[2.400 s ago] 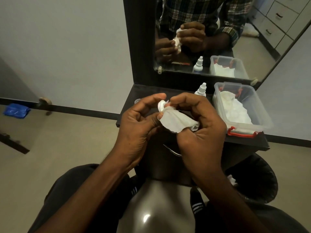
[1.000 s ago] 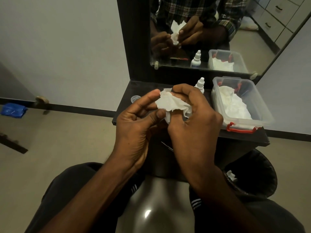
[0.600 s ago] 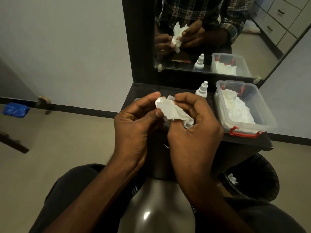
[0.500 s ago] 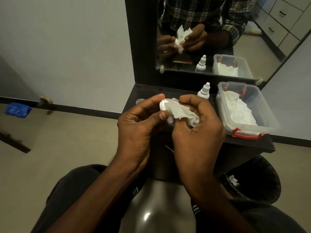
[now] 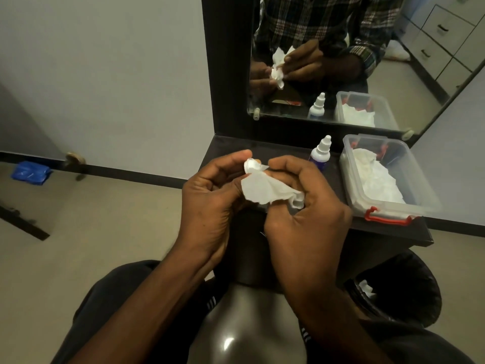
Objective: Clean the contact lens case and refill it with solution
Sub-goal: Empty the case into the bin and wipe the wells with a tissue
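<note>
Behind both hands, a dark shelf [image 5: 388,232] holds the drops bottle [image 5: 320,153]. Left hand [image 5: 210,203] pinches the small white case [image 5: 249,164]; right hand [image 5: 301,206] rubs it with tissue [image 5: 265,190]. Wiping seems underway. Filling is not yet done.

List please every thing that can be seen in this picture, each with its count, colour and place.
lens case: one, white, pinched in left fingertips, partly wrapped
tissue: one, white, between both hands
solution bottle: one, white with blue label, upright on shelf, behind right hand
plastic box: one, clear with red clips, right end of shelf, white tissues inside
shelf: one, dark, under mirror
mirror: one, on wall above shelf
bin: one, black, on floor at right
blue object: one, on floor, far left
left hand: one, holds case
right hand: one, grips tissue
</note>
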